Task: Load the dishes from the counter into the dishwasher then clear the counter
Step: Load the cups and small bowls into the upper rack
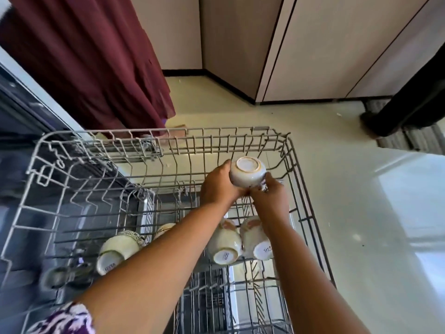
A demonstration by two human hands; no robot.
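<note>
Rim of upturned cup (pixel 248 171) hidden between left hand (pixel 216 186) and right hand (pixel 269 198), racked cup (pixel 165 229) mostly behind the left forearm, dishwasher rack (pixel 212 141) cut off at the bottom edge, dark item (pixel 67 273) lower left too blurred to identify.

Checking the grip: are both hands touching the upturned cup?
Touching. The head view shows the left hand and right hand pressed against the upturned cup.

Left hand (pixel 216 188) and right hand (pixel 271 197) hold an upturned cup (pixel 246 175) over the rack (pixel 72 137) at one o'clock; other cups (pixel 225 247) lie toward six o'clock.
</note>
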